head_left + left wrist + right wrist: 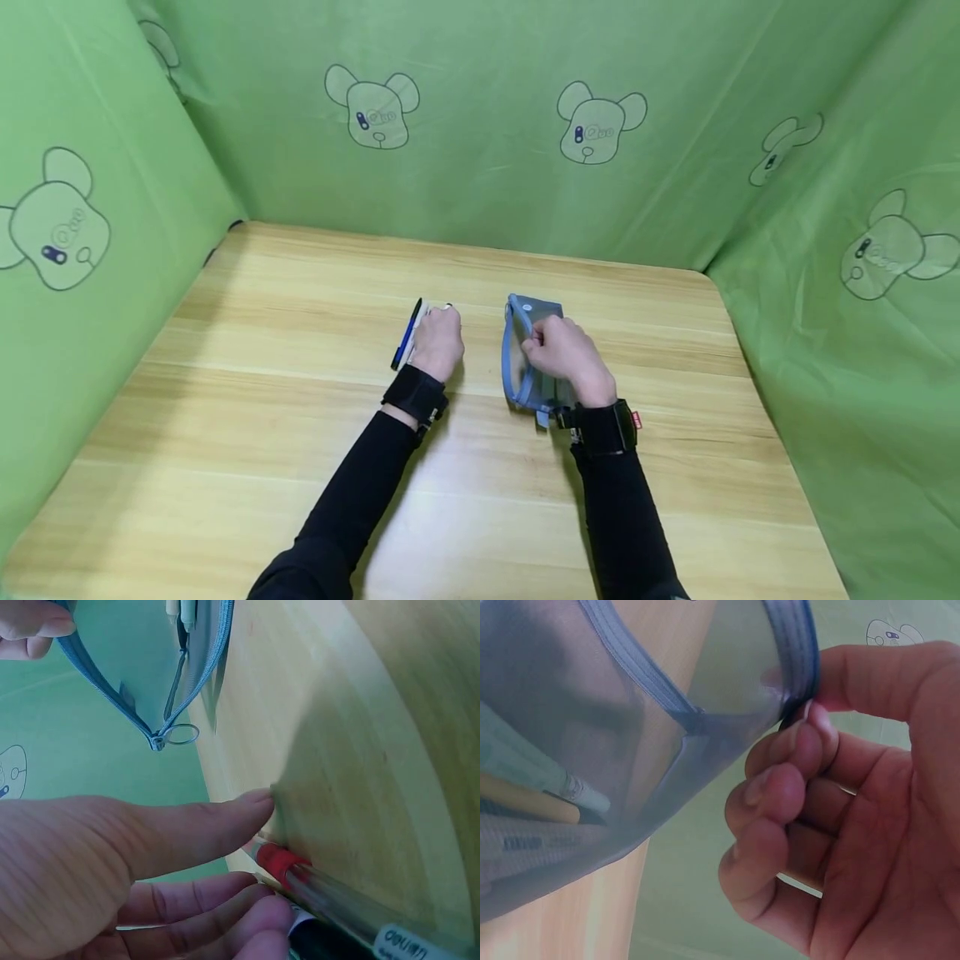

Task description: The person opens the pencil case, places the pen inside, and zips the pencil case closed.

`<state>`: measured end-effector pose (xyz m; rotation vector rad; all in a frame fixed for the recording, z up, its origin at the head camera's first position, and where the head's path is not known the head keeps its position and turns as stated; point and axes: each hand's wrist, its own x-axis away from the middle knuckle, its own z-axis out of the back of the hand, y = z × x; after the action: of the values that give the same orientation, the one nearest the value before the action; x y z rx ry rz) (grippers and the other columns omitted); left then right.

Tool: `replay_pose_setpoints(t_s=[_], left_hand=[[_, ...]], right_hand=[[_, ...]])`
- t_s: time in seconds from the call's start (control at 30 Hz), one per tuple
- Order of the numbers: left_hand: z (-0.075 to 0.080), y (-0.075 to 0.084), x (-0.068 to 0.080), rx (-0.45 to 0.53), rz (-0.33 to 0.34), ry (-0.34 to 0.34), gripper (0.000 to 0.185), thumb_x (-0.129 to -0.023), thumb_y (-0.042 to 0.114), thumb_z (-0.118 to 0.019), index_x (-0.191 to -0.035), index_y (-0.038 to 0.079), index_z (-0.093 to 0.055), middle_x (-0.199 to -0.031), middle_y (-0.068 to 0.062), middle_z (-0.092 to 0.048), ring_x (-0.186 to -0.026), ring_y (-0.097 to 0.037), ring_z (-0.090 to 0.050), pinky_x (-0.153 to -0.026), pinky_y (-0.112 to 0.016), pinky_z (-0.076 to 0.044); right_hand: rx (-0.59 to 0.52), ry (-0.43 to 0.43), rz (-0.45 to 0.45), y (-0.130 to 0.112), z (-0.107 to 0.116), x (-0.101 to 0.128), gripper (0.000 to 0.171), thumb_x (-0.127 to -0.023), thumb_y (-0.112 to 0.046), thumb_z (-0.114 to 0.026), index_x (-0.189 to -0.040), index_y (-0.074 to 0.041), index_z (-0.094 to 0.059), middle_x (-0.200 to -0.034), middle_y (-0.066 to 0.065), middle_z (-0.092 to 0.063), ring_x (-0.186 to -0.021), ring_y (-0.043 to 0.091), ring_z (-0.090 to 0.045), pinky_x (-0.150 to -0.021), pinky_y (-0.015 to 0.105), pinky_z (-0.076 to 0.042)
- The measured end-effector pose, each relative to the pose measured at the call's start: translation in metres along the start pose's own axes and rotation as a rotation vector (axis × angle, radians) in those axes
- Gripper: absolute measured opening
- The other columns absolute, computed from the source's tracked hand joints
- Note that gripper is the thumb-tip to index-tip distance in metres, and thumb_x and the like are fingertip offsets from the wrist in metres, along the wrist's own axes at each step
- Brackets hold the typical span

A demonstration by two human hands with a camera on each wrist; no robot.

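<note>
My right hand (pixel 564 350) pinches the zipped rim of a blue-grey mesh pencil pouch (pixel 550 309) between thumb and fingers, which keeps its mouth spread open. Inside the pouch, the right wrist view shows a pale green pen (pixel 544 761) and a yellowish stick (pixel 529 796) through the mesh. My left hand (pixel 439 340) is down at the tabletop among several pens. In the left wrist view its thumb and fingers stand apart on either side of the tip of a clear pen with a red band (pixel 283 864). A dark-barrelled pen (pixel 321 939) lies beside it, partly behind the fingers.
A blue and black pen (pixel 407 335) lies on the wooden table (pixel 247 400) just left of my left hand. Green cloth walls (pixel 480 183) printed with bear heads enclose the table's back and both sides. The pouch's zip ring (pixel 184 734) hangs at its corner.
</note>
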<state>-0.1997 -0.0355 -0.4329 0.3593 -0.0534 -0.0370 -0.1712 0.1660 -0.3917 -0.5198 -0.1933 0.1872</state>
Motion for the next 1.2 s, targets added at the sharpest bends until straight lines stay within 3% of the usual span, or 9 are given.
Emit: replay_pose_setpoints(t_s=[0.37,0.57,0.83,0.93,1.07,1.2], left_hand=[[0.001,-0.002,0.001,0.042,0.041,-0.050,0.014,-0.098,0.011,-0.064,-0.101,0.001,-0.073,-0.102,-0.020,-0.075,-0.091,-0.035,-0.074,-0.068,-0.045,-0.062],[0.000,-0.007,0.001,0.052,0.050,-0.059,0.026,-0.078,0.012,-0.086,-0.095,0.003,-0.068,-0.102,-0.018,-0.073,-0.096,-0.035,-0.073,-0.073,-0.045,-0.062],[-0.001,-0.014,0.002,0.097,0.009,-0.051,0.036,-0.072,0.009,-0.089,-0.101,0.000,-0.068,-0.105,-0.022,-0.073,-0.101,-0.037,-0.071,-0.082,-0.047,-0.060],[0.000,-0.016,0.002,0.115,0.002,-0.049,0.034,-0.073,0.008,-0.087,-0.100,0.000,-0.068,-0.105,-0.022,-0.073,-0.101,-0.037,-0.070,-0.085,-0.047,-0.059],[0.001,-0.016,0.003,0.148,-0.003,-0.050,0.020,-0.081,0.006,-0.079,-0.095,0.001,-0.066,-0.100,-0.020,-0.072,-0.094,-0.036,-0.069,-0.081,-0.047,-0.058],[0.001,-0.016,0.004,0.166,-0.016,-0.033,0.009,-0.092,0.010,-0.068,-0.091,0.001,-0.065,-0.095,-0.021,-0.071,-0.086,-0.034,-0.068,-0.076,-0.047,-0.058]], right_hand=[[0.010,-0.018,0.009,0.000,0.000,0.000,0.032,-0.095,-0.018,-0.056,-0.065,-0.016,-0.045,-0.058,-0.004,-0.038,-0.050,0.013,-0.039,-0.049,0.025,-0.032],[0.011,-0.028,0.013,0.000,-0.003,-0.001,0.033,-0.095,-0.017,-0.056,-0.065,-0.016,-0.043,-0.058,-0.004,-0.036,-0.050,0.013,-0.038,-0.050,0.025,-0.032],[0.023,-0.018,0.014,-0.001,-0.004,-0.001,0.029,-0.094,-0.017,-0.056,-0.067,-0.015,-0.046,-0.058,-0.004,-0.039,-0.050,0.013,-0.040,-0.050,0.025,-0.034],[0.035,-0.015,0.012,-0.001,-0.003,-0.001,0.023,-0.095,-0.018,-0.057,-0.074,-0.013,-0.050,-0.062,-0.002,-0.044,-0.053,0.014,-0.044,-0.052,0.026,-0.036],[0.038,-0.013,-0.002,-0.001,-0.002,0.000,0.011,-0.095,-0.019,-0.058,-0.094,-0.009,-0.053,-0.069,0.001,-0.047,-0.056,0.016,-0.047,-0.053,0.027,-0.038],[0.026,-0.016,-0.015,-0.002,-0.001,-0.001,0.027,-0.096,-0.020,-0.058,-0.117,-0.008,-0.049,-0.066,-0.001,-0.045,-0.053,0.014,-0.046,-0.051,0.027,-0.039]])
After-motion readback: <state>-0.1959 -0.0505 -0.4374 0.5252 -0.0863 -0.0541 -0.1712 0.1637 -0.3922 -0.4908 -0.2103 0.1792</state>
